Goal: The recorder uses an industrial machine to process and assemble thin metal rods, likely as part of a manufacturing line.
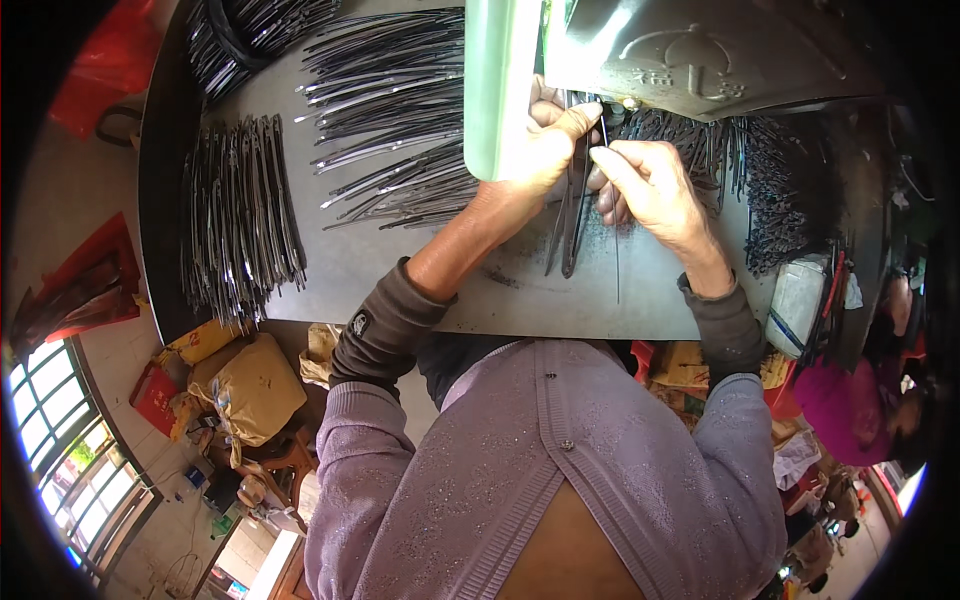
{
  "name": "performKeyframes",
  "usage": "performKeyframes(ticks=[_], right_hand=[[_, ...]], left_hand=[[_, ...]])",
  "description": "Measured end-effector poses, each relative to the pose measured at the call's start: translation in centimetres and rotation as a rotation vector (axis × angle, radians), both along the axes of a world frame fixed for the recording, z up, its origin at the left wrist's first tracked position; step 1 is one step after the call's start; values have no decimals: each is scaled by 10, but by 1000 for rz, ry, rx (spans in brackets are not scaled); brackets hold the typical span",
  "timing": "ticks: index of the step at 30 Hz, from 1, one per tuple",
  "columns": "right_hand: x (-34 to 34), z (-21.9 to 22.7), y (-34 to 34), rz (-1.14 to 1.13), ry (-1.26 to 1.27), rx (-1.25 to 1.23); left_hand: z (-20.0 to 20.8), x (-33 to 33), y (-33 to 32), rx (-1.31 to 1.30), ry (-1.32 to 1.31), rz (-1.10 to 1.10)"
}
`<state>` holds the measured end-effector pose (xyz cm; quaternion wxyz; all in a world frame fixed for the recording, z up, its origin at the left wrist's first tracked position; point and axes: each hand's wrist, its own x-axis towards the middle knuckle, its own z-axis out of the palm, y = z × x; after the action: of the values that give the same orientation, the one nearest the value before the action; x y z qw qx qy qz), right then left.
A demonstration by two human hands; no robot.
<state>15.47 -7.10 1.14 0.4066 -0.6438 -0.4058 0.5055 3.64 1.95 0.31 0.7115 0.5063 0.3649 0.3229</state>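
Observation:
Just below the front of a metal machine [690, 60], both hands work close together. My left hand [552, 140] is closed, thumb pressed down, on long dark metal ribs [572, 230] that look like umbrella ribs; they hang down over the tabletop. Its fingers are partly hidden behind a pale green lamp housing [490, 110]. My right hand [650, 190] pinches a thin dark rod [618, 265], whose lower end shows beneath the fingers. A short dark length [603, 130] runs between the two hands; which piece it belongs to, I cannot tell.
Dark ribs lie in rows [390, 120] left of the lamp, with another bundle [240, 215] near the left edge. Many thin black pieces [790, 190] are heaped at right. A pale box [798, 300] stands by the table's right corner. Bright light falls on the machine.

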Motion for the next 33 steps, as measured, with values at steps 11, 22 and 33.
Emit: performKeyframes(ticks=[11, 22, 33], right_hand=[[-2, 3, 0, -24, 45, 5], [3, 4, -1, -5, 27, -5], [4, 2, 0, 13, -12, -8]], left_hand=[[0, 1, -1, -91, -49, 4], [0, 0, 2, -116, -63, -35], [-1, -2, -1, -129, -51, -15]])
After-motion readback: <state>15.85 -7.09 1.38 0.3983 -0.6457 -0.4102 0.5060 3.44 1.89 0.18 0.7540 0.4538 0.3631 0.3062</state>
